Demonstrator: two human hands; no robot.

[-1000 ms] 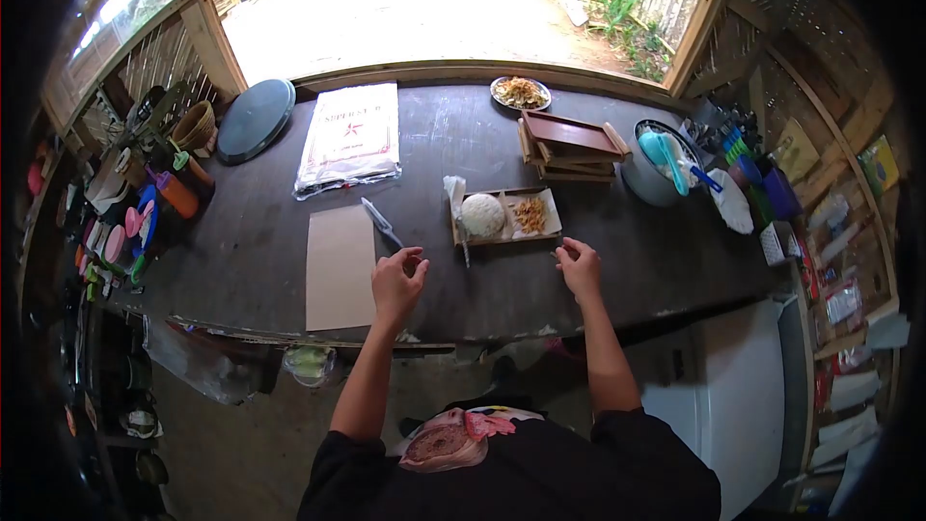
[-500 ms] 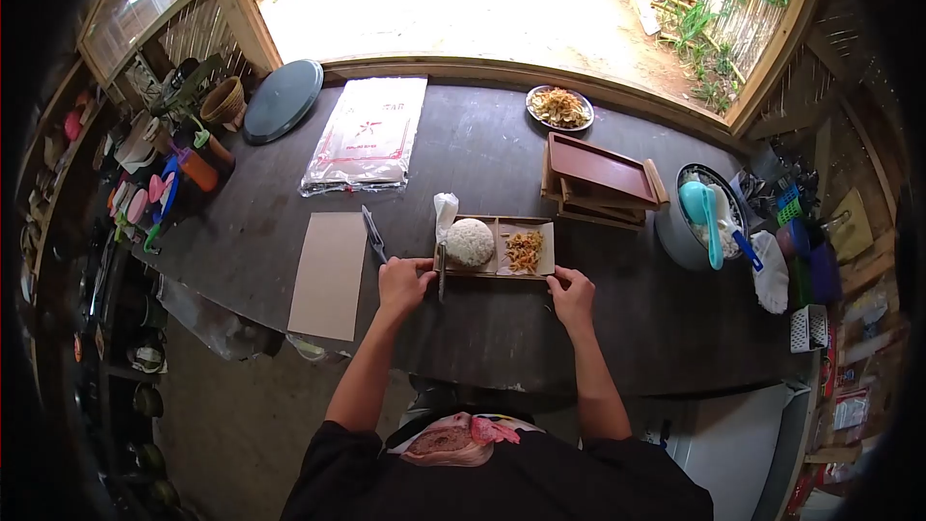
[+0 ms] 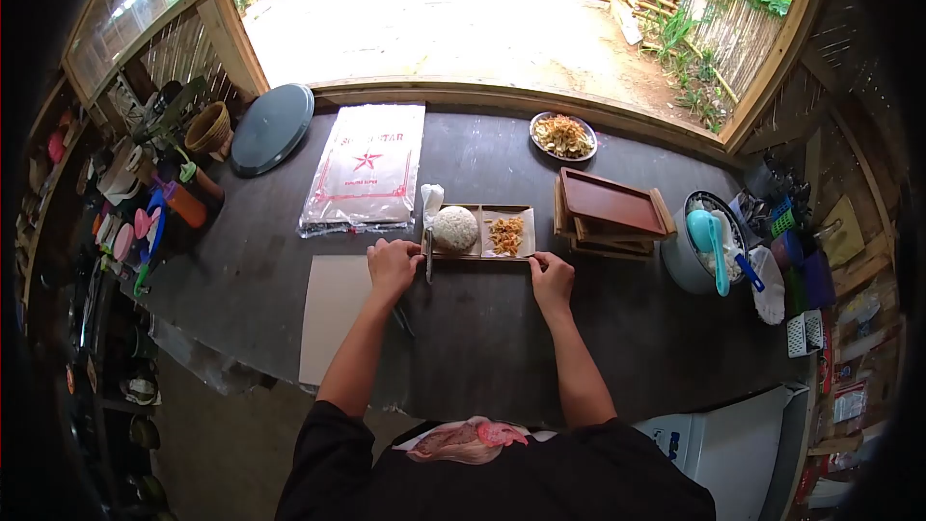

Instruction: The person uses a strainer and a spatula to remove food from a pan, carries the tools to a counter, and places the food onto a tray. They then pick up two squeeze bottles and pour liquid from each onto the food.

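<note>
A long dark wooden counter [image 3: 502, 328] runs below an open window, and both forearms reach straight forward over it from black sleeves. On it, going down in size: a clear plastic bag with a red star print [image 3: 365, 170], a round dark grey lid [image 3: 272, 128], a sheet of brown paper [image 3: 333, 314] under the left forearm, a stack of brown wooden trays [image 3: 612, 212] and a grey pot with turquoise ladles [image 3: 699, 241]. Between the hands sits a small rectangular wooden tray [image 3: 479, 255] lined with paper, bearing a white rice mound [image 3: 455, 228] and a fried topping [image 3: 506, 234]. The left hand [image 3: 393, 266] is curled at the tray's left end, knuckles up; the right hand [image 3: 551, 277] curls at its near right corner. Whether the fingers actually grip the tray I cannot tell.
</note>
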